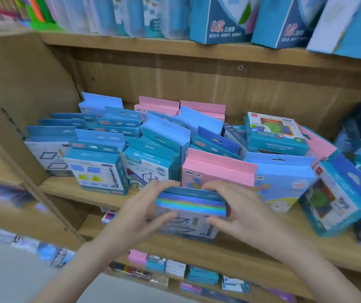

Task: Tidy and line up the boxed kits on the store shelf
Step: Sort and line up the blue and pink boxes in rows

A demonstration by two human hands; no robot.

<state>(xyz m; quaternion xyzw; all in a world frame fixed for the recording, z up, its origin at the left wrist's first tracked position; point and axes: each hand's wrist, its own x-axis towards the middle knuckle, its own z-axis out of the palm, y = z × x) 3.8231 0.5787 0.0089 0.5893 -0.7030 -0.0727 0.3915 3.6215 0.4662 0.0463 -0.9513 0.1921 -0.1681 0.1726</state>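
Observation:
A small boxed kit (189,212) with a shiny rainbow band on its top sits at the front edge of the wooden shelf (118,199). My left hand (141,212) grips its left end and my right hand (238,209) grips its right end, fingers over the top and thumbs on the front. Right behind it stands a pink boxed kit (216,169). Several blue boxed kits (100,169) stand in loose, uneven rows across the shelf, some of them tilted.
A blue kit (336,193) leans sideways at the right. Another kit (276,133) lies flat on top of the back row. Tall blue boxes (221,20) fill the shelf above. More small packs (175,270) lie on the shelf below.

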